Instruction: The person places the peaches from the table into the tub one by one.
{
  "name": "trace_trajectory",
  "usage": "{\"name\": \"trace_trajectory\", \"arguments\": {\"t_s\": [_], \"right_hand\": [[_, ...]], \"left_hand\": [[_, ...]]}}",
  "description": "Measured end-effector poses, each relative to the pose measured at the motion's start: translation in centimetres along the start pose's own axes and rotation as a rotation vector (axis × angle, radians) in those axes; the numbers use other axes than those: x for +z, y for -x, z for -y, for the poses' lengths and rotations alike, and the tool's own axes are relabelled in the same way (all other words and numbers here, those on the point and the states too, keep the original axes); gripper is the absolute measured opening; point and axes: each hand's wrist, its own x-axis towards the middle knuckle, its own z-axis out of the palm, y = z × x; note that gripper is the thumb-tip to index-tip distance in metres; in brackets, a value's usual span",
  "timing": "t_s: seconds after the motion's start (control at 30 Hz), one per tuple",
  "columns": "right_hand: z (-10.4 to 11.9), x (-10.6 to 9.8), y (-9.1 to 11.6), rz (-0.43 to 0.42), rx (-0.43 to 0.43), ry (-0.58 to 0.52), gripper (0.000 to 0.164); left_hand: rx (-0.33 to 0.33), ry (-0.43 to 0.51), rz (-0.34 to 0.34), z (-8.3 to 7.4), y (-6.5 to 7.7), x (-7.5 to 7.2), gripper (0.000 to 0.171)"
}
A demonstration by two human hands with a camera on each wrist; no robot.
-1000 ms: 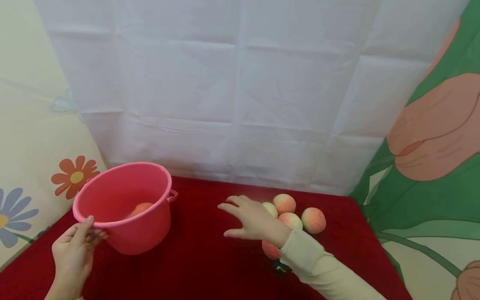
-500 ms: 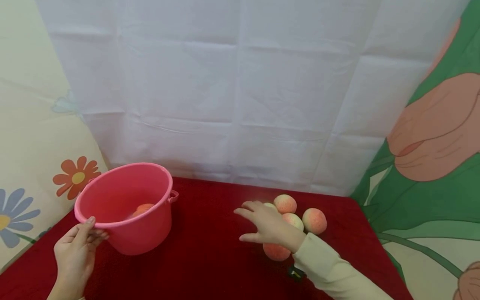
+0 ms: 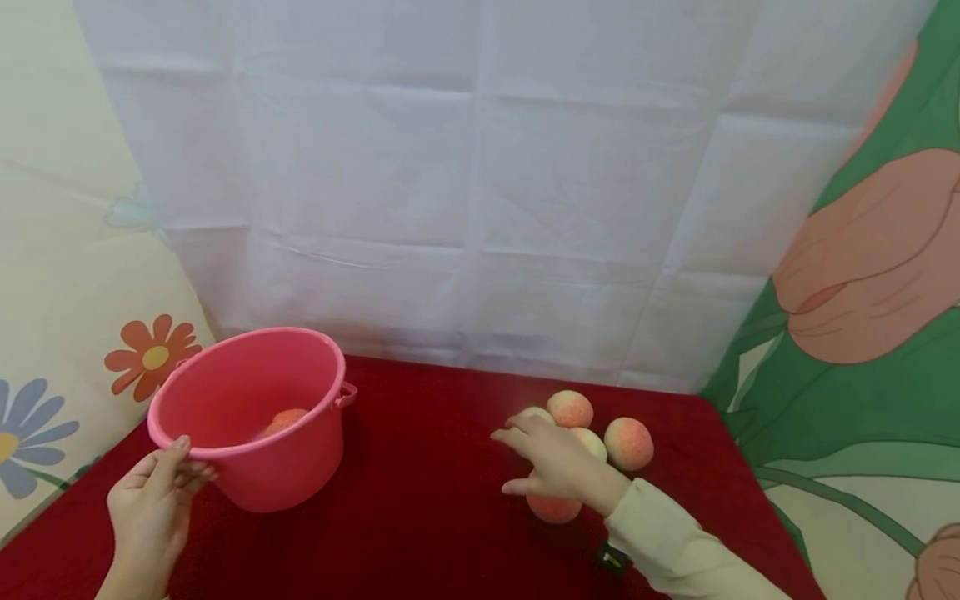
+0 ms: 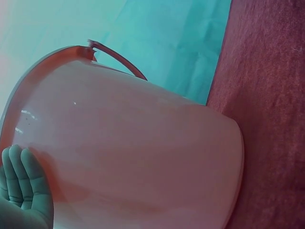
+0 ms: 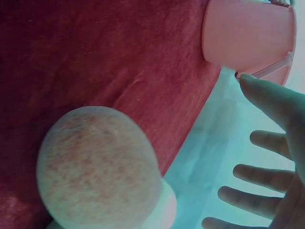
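Note:
My left hand (image 3: 153, 500) pinches the near rim of a pink bucket (image 3: 281, 475), thumb over the edge and fingers against the outer wall. In the left wrist view those fingers (image 4: 35, 183) lie along the bucket's side. Inside the bucket shows part of an orange-red peach (image 3: 285, 418). Over on the right, my right hand (image 3: 558, 462) hovers above a cluster of peaches, fingers spread and nothing held. Around it lie a back peach (image 3: 570, 408), a right-hand peach (image 3: 629, 442) and a front peach (image 3: 553, 508); others are partly hidden beneath the hand.
A dark red cloth (image 3: 420, 500) covers the table. Behind it hangs a white sheet (image 3: 450, 208), with a flower-patterned wall hanging (image 3: 45, 250) at the left and another patterned hanging (image 3: 862, 400) at the right. The bucket's handle (image 4: 119, 58) hangs on its far side.
My right hand has moved right and slightly down, from beside the peaches to above them, fingers still spread. My left hand and the bucket have barely moved.

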Motion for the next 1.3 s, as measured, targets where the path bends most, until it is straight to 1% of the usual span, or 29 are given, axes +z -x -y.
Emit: {"name": "trace_trajectory", "arguments": {"t_s": [0.1, 0.2, 0.23, 0.33, 0.43, 0.47, 0.53, 0.6, 0.67, 0.77, 0.8, 0.87, 0.9, 0.97, 1.0, 1.07, 1.1, 1.13, 1.17, 1.2, 1.27, 1.3], "right_hand": [[-0.4, 0.3, 0.4, 0.0, -0.002, -0.03, 0.055], [-0.8, 0.6, 0.7, 0.003, 0.0, -0.038, 0.054], [-0.9, 0.7, 0.8, 0.004, 0.003, -0.04, 0.054], [-1.1, 0.9, 1.3, 0.013, 0.021, -0.028, 0.053], [-1.3, 1.2, 1.8, 0.027, 0.044, -0.028, 0.053], [-1.3, 1.2, 1.9, 0.035, 0.05, -0.023, 0.054], [-1.4, 1.4, 2.2, 0.048, 0.064, -0.02, 0.056], [-1.6, 1.7, 2.5, 0.051, 0.072, -0.014, 0.058], [-1.8, 1.9, 2.7, 0.049, 0.081, -0.01, 0.061], [-2.0, 2.4, 3.0, 0.047, 0.091, -0.03, 0.065], [-2.1, 2.5, 3.1, 0.049, 0.092, -0.038, 0.066], [-2.2, 2.8, 3.2, 0.057, 0.092, -0.048, 0.067], [-2.3, 2.9, 3.3, 0.061, 0.09, -0.042, 0.066], [-2.3, 3.2, 3.4, 0.065, 0.083, -0.024, 0.065], [-2.3, 3.3, 3.4, 0.065, 0.082, -0.011, 0.065], [-2.4, 3.6, 3.5, 0.065, 0.084, 0.011, 0.064], [-2.4, 3.7, 3.5, 0.064, 0.087, 0.017, 0.065], [-2.4, 3.8, 3.5, 0.063, 0.088, 0.022, 0.065], [-2.4, 3.9, 3.6, 0.063, 0.089, 0.027, 0.065], [-2.4, 4.0, 3.6, 0.063, 0.091, 0.03, 0.065], [-2.3, 4.2, 3.7, 0.071, 0.088, 0.032, 0.065], [-2.3, 4.4, 3.7, 0.077, 0.085, 0.039, 0.065]], "left_hand": [[0.009, 0.008, 0.0, 0.0, 0.0, 0.0, 0.016], [0.021, 0.018, 0.01, 0.3, -0.3, -0.4, 0.016], [0.033, 0.008, 0.035, 0.5, -0.6, -0.7, 0.017], [0.037, -0.007, 0.043, 1.1, -1.6, -1.8, 0.017], [0.063, -0.043, 0.076, 1.9, -2.9, -3.4, 0.016], [0.052, -0.038, 0.05, 2.0, -3.3, -3.8, 0.015], [0.058, -0.047, 0.046, 2.5, -4.0, -4.6, 0.015], [0.078, -0.049, 0.051, 2.8, -4.5, -5.3, 0.014], [0.07, -0.048, 0.025, 3.0, -4.8, -5.5, 0.015], [0.093, -0.045, 0.051, 3.0, -4.7, -5.4, 0.014], [0.08, -0.034, 0.041, 2.9, -4.4, -5.1, 0.015], [0.082, -0.004, 0.045, 2.6, -3.8, -4.3, 0.016], [0.076, 0.011, 0.047, 2.4, -3.4, -3.9, 0.016], [0.063, 0.023, 0.028, 2.2, -3.1, -3.4, 0.016], [0.074, 0.013, 0.027, 2.3, -3.2, -3.5, 0.016], [0.08, -0.005, 0.021, 2.8, -4.0, -4.3, 0.015], [0.087, -0.018, 0.018, 3.3, -4.6, -5.0, 0.015], [0.107, -0.025, 0.037, 3.8, -5.2, -5.8, 0.015], [0.107, -0.034, 0.039, 4.0, -5.7, -6.4, 0.015], [0.103, -0.035, 0.038, 4.2, -6.1, -6.7, 0.015], [0.116, -0.028, 0.068, 4.6, -6.5, -7.3, 0.015], [0.103, -0.023, 0.062, 4.4, -6.4, -7.1, 0.015]]}}
